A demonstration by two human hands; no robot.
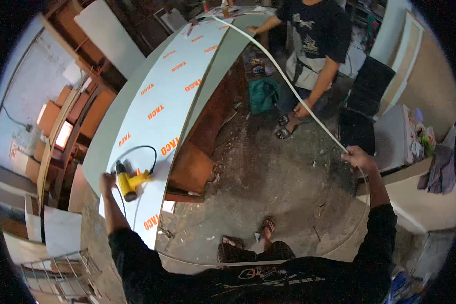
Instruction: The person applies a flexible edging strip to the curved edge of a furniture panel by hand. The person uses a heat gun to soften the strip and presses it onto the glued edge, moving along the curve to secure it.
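Observation:
My right hand (360,157) is closed round a long pale, flexible edging strip (272,60). From there the strip runs to the far end of the table, and a thin length also loops down from this hand and round in front of my body. At the left, my left hand (106,182) is closed beside a yellow heat gun (131,181) with a dark nozzle; what its fingers hold is hidden. The gun appears over a long white panel (154,93) with orange printing, its black cord (148,147) looping round it. Another person's hand (304,107) touches the strip midway.
Under the panel is a grey-green curved tabletop (101,126) on a brown wooden base (190,167). Across the table's right side stands a co-worker (319,35), near a green bag (263,95). Boards and shelving (61,131) line the left; a cluttered white cabinet (395,137) stands right.

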